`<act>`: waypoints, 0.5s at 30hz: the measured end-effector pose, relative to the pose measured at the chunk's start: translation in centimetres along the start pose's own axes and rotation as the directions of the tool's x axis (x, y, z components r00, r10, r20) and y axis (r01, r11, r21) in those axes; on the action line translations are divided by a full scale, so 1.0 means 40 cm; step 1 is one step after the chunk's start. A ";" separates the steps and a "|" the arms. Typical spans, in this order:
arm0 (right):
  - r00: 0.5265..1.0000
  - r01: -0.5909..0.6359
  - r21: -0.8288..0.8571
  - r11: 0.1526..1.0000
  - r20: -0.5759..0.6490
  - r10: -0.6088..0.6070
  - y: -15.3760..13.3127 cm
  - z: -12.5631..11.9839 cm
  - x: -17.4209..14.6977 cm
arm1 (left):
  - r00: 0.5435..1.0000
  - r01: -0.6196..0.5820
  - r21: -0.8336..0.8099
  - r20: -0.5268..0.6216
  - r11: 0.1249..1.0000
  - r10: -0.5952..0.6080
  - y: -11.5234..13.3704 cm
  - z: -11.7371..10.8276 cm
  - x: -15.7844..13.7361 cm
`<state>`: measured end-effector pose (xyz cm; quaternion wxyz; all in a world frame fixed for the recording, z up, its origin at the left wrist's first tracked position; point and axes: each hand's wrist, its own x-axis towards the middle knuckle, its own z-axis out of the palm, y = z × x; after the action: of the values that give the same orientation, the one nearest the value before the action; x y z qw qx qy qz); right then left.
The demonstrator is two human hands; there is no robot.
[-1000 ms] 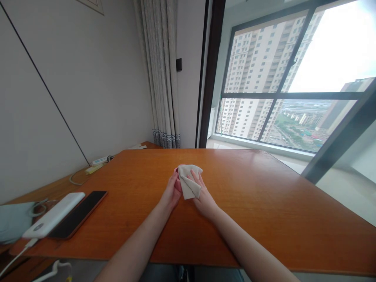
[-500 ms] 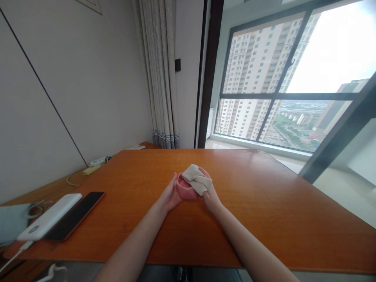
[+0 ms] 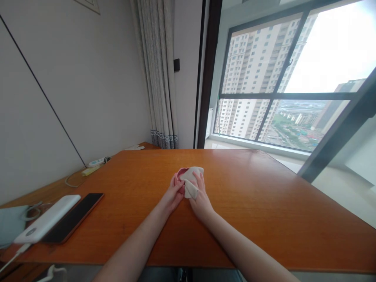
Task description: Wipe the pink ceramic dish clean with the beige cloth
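A round pink bowl-like thing (image 3: 181, 171) is held over the middle of the wooden table, and only its rim and a strip of its side show. My left hand (image 3: 174, 192) grips its left side, fingers closed round it. A pale beige cloth (image 3: 190, 173) lies folded over the right part of the pink thing and hides much of it. With my right hand (image 3: 202, 199) I hold the cloth against it, fingers bent over the cloth. Both hands are close together.
On the table's left side lie a white power bank (image 3: 48, 219) with a cable and a dark phone (image 3: 75, 217). Beyond them a power strip (image 3: 98, 161) rests on a lower wooden surface. A curtain (image 3: 160, 78) and a window (image 3: 273, 94) stand behind the table (image 3: 235, 184).
My right hand has moved left with the cloth, closer to my left hand. The cloth now covers more of the pink thing, and my left fingers have bent inward.
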<state>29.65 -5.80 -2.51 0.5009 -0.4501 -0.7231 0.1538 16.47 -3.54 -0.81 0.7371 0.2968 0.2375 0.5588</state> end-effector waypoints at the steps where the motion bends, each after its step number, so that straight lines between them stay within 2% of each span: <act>1: 1.000 -0.013 -0.009 1.000 -0.018 0.013 -0.002 0.004 -0.002 | 1.000 -0.001 -0.005 0.005 1.000 0.001 0.000 -0.001 0.000; 4: 0.999 -0.001 0.042 0.999 -0.054 0.003 -0.001 -0.011 0.001 | 0.990 0.106 -0.013 0.095 0.994 -0.104 0.008 0.000 -0.007; 7: 0.996 0.056 0.105 0.993 -0.073 -0.049 -0.004 -0.045 0.006 | 0.954 0.251 0.009 0.166 0.968 -0.249 0.023 0.004 -0.019; 11: 0.993 0.112 0.115 0.987 -0.061 -0.106 -0.013 -0.076 0.008 | 0.921 0.371 0.018 0.116 0.928 -0.371 0.034 0.014 -0.030; 13: 0.991 0.124 0.112 0.986 -0.062 -0.118 -0.009 -0.081 0.011 | 0.918 0.387 0.020 0.088 0.922 -0.387 0.031 0.017 -0.028; 15: 0.989 0.135 0.092 0.986 -0.077 -0.128 0.001 -0.075 0.013 | 0.947 0.316 -0.003 0.064 0.949 -0.315 0.023 0.015 -0.021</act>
<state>32.23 -6.04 -0.87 0.5565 -0.3815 -0.7248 0.1393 16.05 -4.25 0.29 0.8260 0.2675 0.2548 0.4257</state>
